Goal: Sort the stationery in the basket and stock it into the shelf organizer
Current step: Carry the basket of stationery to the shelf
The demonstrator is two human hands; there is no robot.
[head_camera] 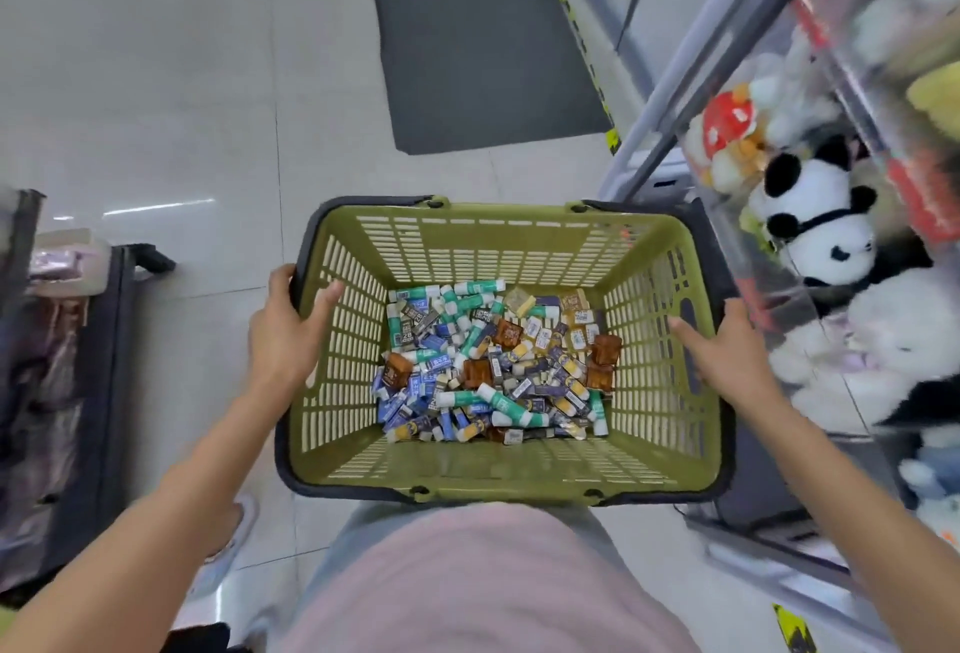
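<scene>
I carry an olive-green plastic basket (498, 242) with dark handles in front of my body, above the floor. Its bottom is covered by a heap of small stationery (493, 366): green-and-white glue sticks, blue and white erasers, brown translucent boxes. My left hand (285, 330) grips the basket's left rim, thumb outside and fingers inside the wall. On the opposite side my right hand (722, 346) grips the right rim the same way. No shelf organizer can be made out.
A shelf unit (737, 55) with clear fronts stands at the right, full of plush toys, among them a panda (815, 221). A dark rack (98, 392) with packaged goods stands at the left. A dark mat (483, 60) lies on the tiled floor ahead.
</scene>
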